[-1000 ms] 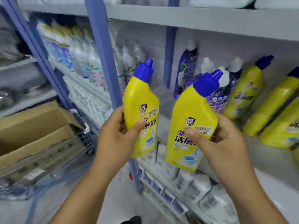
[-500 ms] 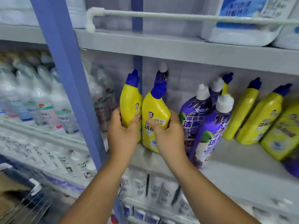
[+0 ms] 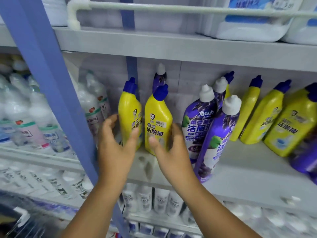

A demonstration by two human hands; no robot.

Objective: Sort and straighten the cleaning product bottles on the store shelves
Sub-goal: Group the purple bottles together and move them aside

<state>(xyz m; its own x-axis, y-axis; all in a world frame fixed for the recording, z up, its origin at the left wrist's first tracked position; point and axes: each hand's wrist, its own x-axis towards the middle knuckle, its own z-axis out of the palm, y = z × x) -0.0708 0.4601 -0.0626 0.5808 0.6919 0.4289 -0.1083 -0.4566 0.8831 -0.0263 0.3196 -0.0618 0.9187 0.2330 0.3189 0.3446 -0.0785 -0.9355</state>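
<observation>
Six yellow bottles on the middle shelf; perhaps five purple bottles, some partly hidden; two hands.

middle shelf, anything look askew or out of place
Yes. The purple bottles stand in the middle of the yellow ones, splitting them into two groups. The yellow bottles on the right lean over rather than standing upright. One purple bottle sits behind the two yellow bottles at the hands.
</observation>
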